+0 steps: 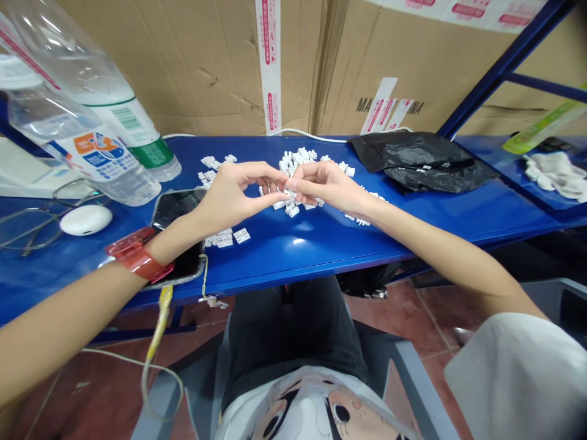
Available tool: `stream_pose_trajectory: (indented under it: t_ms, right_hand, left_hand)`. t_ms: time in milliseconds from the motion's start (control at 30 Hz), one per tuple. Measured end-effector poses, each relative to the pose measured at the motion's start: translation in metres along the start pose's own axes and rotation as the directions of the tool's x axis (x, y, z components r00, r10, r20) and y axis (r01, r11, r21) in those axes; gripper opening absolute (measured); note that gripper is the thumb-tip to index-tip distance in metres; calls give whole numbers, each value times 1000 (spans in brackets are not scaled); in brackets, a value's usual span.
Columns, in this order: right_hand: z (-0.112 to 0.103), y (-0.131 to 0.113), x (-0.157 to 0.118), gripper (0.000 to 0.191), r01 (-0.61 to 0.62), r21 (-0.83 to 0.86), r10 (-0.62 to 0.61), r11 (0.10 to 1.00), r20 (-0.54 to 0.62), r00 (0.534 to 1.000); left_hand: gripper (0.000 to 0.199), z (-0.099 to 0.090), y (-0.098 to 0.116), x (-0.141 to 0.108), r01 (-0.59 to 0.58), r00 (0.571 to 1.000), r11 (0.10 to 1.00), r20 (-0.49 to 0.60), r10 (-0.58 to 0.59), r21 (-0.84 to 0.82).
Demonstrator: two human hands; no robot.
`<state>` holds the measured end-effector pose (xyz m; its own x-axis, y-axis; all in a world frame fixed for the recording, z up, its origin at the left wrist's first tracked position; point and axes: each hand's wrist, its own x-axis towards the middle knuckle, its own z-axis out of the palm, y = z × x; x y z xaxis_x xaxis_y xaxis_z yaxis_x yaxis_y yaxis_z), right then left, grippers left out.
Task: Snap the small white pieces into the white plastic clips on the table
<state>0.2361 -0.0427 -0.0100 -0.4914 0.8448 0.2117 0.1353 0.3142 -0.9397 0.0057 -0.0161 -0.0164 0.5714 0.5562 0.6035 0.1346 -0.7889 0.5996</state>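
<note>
Above the blue table, my left hand (245,188) and my right hand (326,184) meet fingertip to fingertip. Between them is a small white plastic piece (290,193) with dark marks on its face, pinched by the fingers of both hands and partly covered by them. Behind and below the hands lies a loose pile of similar white plastic pieces (298,159). More of these form a flat cluster (222,239) by my left forearm, and a few lie under my right wrist.
A phone (177,211) with a cable lies under my left forearm. Two water bottles (107,162), glasses (27,229) and a white round case (85,219) stand or lie at left. A black plastic bag (417,159) is at right. Cardboard boxes (211,67) rise behind the table (293,244).
</note>
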Motion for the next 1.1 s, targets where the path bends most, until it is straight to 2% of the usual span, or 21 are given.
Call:
stream_pose_trajectory:
  t_ms: [133,200,267,333,400,467,533,600,700,767,800,867,967,1033,1100]
  right_hand:
    - [0,3,3,53,95,-51,-94,994,27,995]
    - [-5,1,4,52,136,-154,-131,979,42,991]
    - [-19,-6,3,51,150,-325,-136,934,68,988]
    - [-43,-15,-2,47,101,-526,-63,844,90,994]
    - [-70,-24,-9,43,-4,-692,96,722,94,991]
    - [-95,-30,-16,40,-112,-795,250,596,51,967]
    - [-109,-31,-21,37,-158,-828,366,537,61,928]
    - [-112,-28,-22,33,-162,-834,446,528,110,888]
    - [-105,-22,-21,24,-169,-839,524,517,154,838]
    - [-98,-20,-19,17,-170,-847,538,504,154,829]
    - [-95,-20,-18,14,-163,-847,524,506,151,838]
    - [-87,-20,-17,9,-128,-830,436,542,148,888]
    - [-70,-21,-14,10,-17,-726,203,688,169,965]
    - [-56,-20,-11,15,66,-610,63,789,188,980]
    - [-42,-18,-8,18,109,-482,-28,869,172,985]
  left_hand:
    - [17,2,0,0,1,1000,1000,18,-1,-5]
    - [18,3,1,0,8,1000,1000,17,-8,0]
    - [18,3,1,0,20,1000,1000,9,-20,0]
    - [18,2,1,1,40,999,999,-3,-40,-2]
    - [19,1,1,1,52,999,999,-10,-52,-5]
    - [19,1,0,1,54,999,999,-8,-54,2]
    - [19,1,0,1,53,999,998,-1,-53,22]
    - [19,1,-1,1,60,998,997,6,-60,43]
    - [20,1,-1,1,74,997,995,16,-75,61]
    - [20,0,0,2,77,996,995,29,-79,69]
    - [20,0,0,2,80,996,994,37,-83,72]
    - [20,-1,1,2,85,995,994,43,-88,71]
    - [20,0,0,1,90,995,994,27,-92,68]
    - [18,1,0,1,93,995,993,15,-94,73]
    - [17,1,-1,1,94,995,992,10,-95,85]
